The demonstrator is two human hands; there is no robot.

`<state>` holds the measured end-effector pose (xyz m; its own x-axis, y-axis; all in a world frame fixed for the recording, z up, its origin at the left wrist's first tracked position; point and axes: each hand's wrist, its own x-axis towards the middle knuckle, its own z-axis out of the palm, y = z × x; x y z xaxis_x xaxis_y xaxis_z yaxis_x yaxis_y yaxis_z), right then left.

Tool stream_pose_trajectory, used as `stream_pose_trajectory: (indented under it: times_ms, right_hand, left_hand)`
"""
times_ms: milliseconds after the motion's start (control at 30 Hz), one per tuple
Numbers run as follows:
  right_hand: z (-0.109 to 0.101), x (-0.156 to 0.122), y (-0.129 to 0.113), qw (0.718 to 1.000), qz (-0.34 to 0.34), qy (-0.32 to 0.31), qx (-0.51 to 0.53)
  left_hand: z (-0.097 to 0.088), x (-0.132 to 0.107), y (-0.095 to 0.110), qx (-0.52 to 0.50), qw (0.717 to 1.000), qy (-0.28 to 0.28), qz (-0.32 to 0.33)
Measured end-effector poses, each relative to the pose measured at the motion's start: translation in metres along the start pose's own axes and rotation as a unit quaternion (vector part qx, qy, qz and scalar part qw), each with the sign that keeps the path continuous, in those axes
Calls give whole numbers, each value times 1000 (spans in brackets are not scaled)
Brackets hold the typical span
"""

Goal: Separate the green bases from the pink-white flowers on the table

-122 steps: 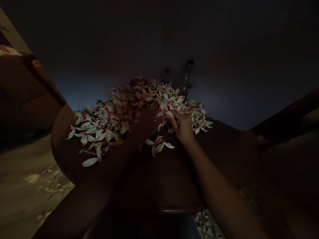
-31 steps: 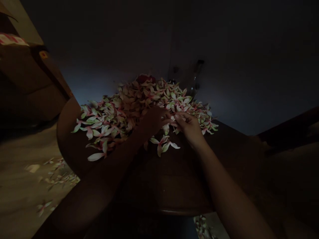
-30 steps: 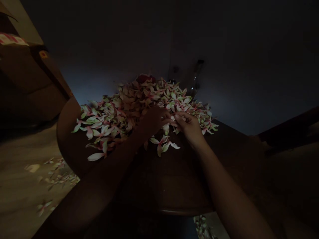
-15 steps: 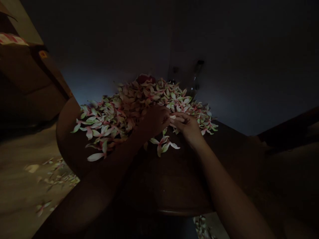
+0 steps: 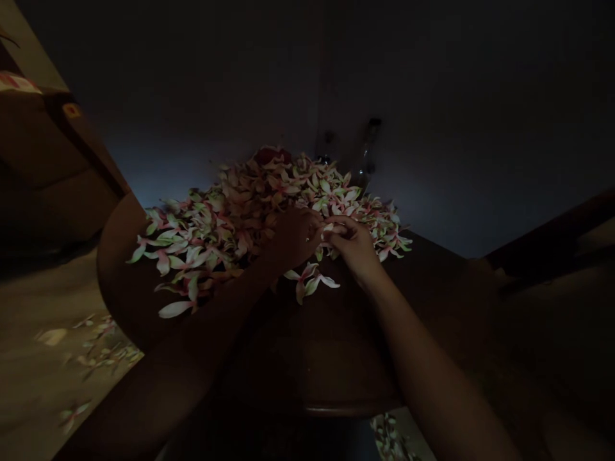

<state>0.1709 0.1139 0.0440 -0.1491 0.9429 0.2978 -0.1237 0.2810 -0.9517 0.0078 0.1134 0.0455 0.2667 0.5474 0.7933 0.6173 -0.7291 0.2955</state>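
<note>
A heap of pink, white and green flowers [image 5: 225, 224] covers the far half of a dark round wooden table [image 5: 346, 358]. My left hand [image 5: 295, 235] and my right hand [image 5: 352, 243] meet at the near edge of the heap, fingers curled and pinched together on one small flower [image 5: 328, 227] between them. A single loose flower [image 5: 307, 280] lies on the table just below both hands. The scene is very dim, so finger detail is faint.
A glass bottle [image 5: 364, 153] stands behind the heap against the dark wall. Fallen flowers [image 5: 91, 352] litter the floor at lower left, and more [image 5: 391, 438] show under the table's front edge. A brown box or cabinet [image 5: 52, 166] stands at the left.
Over the last second both hands closed in on each other, from slightly apart to pinching the same flower. The view shifted slightly left.
</note>
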Motion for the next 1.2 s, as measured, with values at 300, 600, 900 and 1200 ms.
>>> stream_pose_trajectory:
  times_ms: [300,600,900,1200]
  right_hand:
    - [-8,-2,-3,968,-89,-10,-235]
    - [-3,-8,-9,950,-106,-32,-293]
    - [0,-6,-8,970,-83,-3,-228]
    - [-8,1,2,985,-71,43,-152]
  left_hand:
    - [-3,-1,0,27,998,-29,45]
    - [-2,-2,2,84,995,-30,52]
    - [7,-5,5,42,998,33,23]
    - [1,-4,19,53,996,75,-10]
